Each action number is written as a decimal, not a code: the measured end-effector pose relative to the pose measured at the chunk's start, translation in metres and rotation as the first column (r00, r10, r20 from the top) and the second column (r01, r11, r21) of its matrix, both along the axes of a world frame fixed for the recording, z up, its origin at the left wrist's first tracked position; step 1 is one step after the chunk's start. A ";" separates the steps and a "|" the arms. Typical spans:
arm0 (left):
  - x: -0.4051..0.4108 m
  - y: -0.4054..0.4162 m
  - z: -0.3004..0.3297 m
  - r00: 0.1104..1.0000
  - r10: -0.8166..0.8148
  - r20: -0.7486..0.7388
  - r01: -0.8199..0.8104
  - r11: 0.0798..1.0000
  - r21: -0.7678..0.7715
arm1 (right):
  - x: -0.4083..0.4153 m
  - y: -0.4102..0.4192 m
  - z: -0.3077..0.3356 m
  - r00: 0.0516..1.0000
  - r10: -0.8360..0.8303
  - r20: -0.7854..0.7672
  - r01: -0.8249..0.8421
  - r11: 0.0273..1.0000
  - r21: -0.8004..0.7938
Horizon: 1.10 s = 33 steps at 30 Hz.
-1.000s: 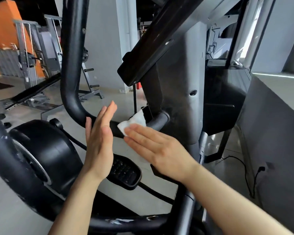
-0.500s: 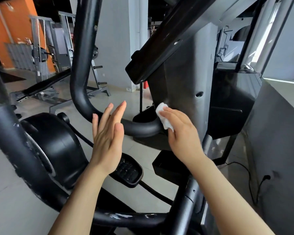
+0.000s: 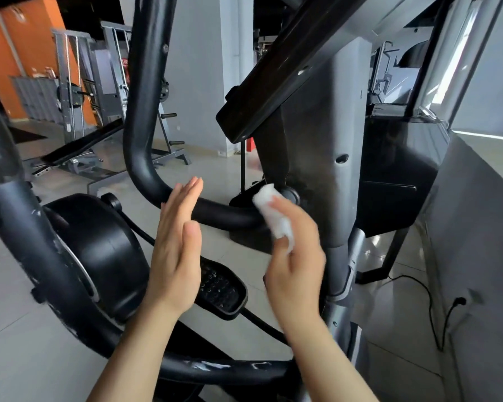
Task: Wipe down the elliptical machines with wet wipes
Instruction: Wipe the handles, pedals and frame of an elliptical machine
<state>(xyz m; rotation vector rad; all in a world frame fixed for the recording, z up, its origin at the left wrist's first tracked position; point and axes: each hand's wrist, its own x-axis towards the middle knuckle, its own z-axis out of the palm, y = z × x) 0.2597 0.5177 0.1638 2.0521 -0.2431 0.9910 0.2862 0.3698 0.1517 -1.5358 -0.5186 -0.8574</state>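
The black elliptical machine fills the view; its curved black arm (image 3: pixel 145 117) bends down and runs right into the grey upright column (image 3: pixel 328 146). My right hand (image 3: pixel 295 256) holds a white wet wipe (image 3: pixel 275 217) against the right end of that arm, close to the joint with the column. My left hand (image 3: pixel 176 250) is held flat with straight fingers just in front of the arm's bend and holds nothing. Whether it touches the arm I cannot tell.
A black flywheel housing (image 3: pixel 99 256) sits lower left, a black foot pedal (image 3: pixel 221 288) between my forearms. A grey wall (image 3: pixel 476 227) with a plugged-in cable (image 3: pixel 447 311) stands on the right. Weight benches and racks (image 3: pixel 79 91) stand far left on the tiled floor.
My right hand has pulled the wipe back down from the column's side onto the arm's end and turned, with the wipe now folded along its fingers. My left hand stayed flat.
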 end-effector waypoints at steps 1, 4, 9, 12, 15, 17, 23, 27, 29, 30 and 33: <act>-0.006 -0.001 -0.005 0.999 0.024 0.036 -0.024 1.000 0.002 | 0.010 -0.007 -0.002 0.996 -0.080 -0.038 0.082 0.995 0.051; -0.016 -0.007 -0.015 0.997 0.042 0.058 -0.040 0.999 -0.035 | 0.025 -0.008 -0.018 0.973 -0.071 -0.222 0.100 0.987 0.125; -0.033 -0.002 -0.023 0.999 -0.006 0.037 0.006 1.000 0.003 | -0.005 0.045 -0.043 0.927 0.161 -0.337 -0.034 0.935 0.354; -0.042 0.011 -0.026 0.999 -0.011 0.044 0.011 1.000 -0.010 | -0.010 0.064 -0.042 0.927 0.176 -0.332 -0.004 0.888 0.459; -0.047 0.015 -0.028 0.999 -0.016 0.048 0.018 0.999 -0.036 | -0.020 0.076 -0.039 0.935 0.195 -0.295 -0.027 0.872 0.489; -0.047 0.013 -0.027 0.998 -0.031 0.052 0.035 0.998 -0.062 | -0.025 0.079 -0.043 0.943 0.206 -0.263 -0.063 0.882 0.467; -0.035 0.004 -0.029 0.991 -0.124 0.057 0.136 0.937 -0.321 | -0.034 0.077 -0.059 0.971 0.168 -0.172 -0.143 0.979 0.147; -0.032 0.001 -0.035 0.987 -0.130 0.096 0.161 0.851 -0.500 | -0.030 0.049 -0.025 0.946 0.242 0.218 -0.109 0.865 -0.489; -0.031 -0.001 -0.037 0.986 -0.114 0.119 0.162 0.807 -0.567 | -0.005 0.038 0.011 0.859 0.245 0.449 0.140 0.731 -0.668; -0.030 -0.002 -0.038 0.988 -0.105 0.118 0.154 0.799 -0.581 | 0.011 0.034 0.024 0.785 0.274 0.555 0.300 0.616 -0.728; -0.027 -0.003 -0.041 0.990 -0.097 0.103 0.139 0.790 -0.597 | 0.050 0.008 0.041 0.632 0.450 0.631 0.585 0.256 -0.769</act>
